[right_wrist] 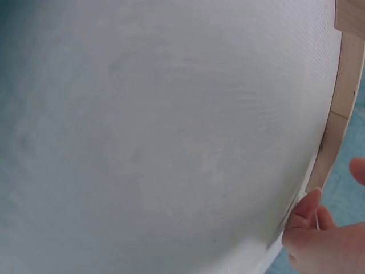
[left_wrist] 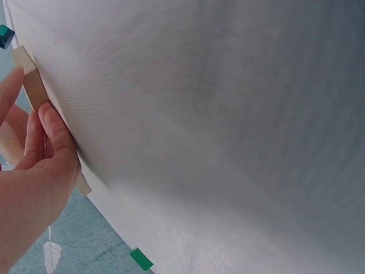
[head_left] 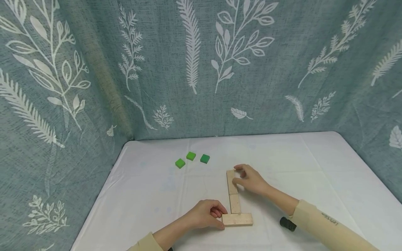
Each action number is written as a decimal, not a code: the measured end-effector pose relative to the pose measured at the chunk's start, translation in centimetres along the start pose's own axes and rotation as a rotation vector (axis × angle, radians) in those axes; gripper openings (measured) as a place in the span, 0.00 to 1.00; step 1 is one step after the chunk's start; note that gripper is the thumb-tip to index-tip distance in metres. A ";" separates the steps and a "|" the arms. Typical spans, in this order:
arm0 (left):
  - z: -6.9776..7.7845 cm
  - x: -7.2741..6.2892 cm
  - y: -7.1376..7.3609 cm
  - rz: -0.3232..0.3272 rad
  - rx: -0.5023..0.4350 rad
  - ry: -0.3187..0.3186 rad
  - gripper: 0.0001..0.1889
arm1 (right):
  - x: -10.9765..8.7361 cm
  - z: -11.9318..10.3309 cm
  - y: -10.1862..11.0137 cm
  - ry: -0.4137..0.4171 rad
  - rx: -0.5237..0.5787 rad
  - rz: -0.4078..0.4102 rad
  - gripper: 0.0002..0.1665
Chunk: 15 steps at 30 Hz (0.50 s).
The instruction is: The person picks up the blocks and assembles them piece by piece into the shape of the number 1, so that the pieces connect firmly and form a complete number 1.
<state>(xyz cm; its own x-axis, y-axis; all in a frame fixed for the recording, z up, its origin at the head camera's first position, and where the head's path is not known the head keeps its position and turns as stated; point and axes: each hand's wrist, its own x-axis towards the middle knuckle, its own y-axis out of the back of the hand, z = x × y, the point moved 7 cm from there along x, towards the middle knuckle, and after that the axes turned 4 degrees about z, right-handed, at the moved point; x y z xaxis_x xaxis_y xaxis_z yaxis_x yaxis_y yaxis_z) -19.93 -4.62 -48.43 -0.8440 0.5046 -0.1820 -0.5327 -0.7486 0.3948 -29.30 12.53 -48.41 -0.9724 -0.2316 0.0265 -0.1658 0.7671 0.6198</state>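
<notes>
A pale wooden block [head_left: 237,219] lies crosswise near the front of the white table. My left hand [head_left: 205,214] pinches its left end, thumb at the front corner and fingers at the back; the left wrist view shows this block [left_wrist: 35,88] between thumb and fingertips. Two more blocks run away from it in a line: a nearer block [head_left: 235,203] and a farther block [head_left: 232,182], end to end. My right hand [head_left: 251,179] is at the farther block's right side and far end, fingers bent loosely. In the right wrist view its thumb [right_wrist: 357,169] stands apart from the wood.
Two light green tiles, one left [head_left: 180,163] and one behind it [head_left: 191,156], lie beyond the blocks, with a darker green tile [head_left: 205,158] beside them. A small black object [head_left: 288,224] is by the right sleeve. Patterned curtains [head_left: 201,104] surround the white table [head_left: 150,188].
</notes>
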 end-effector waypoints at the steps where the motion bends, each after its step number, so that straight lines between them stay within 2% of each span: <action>1: 0.0 0.0 0.0 0.000 -0.004 -0.001 0.15 | 0.0 0.0 0.1 -0.004 0.006 0.008 0.29; 15: 0.0 -0.2 0.1 -0.007 -0.005 -0.017 0.15 | 0.6 -0.4 0.3 -0.059 0.098 0.053 0.25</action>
<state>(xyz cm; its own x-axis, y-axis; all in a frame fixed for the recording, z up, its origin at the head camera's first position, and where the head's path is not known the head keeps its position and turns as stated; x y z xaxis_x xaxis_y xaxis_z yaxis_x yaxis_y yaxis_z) -19.83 -4.80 -48.37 -0.8388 0.5174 -0.1693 -0.5392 -0.7469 0.3890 -29.89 12.37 -47.96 -0.9877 -0.1559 0.0088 -0.1266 0.8326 0.5392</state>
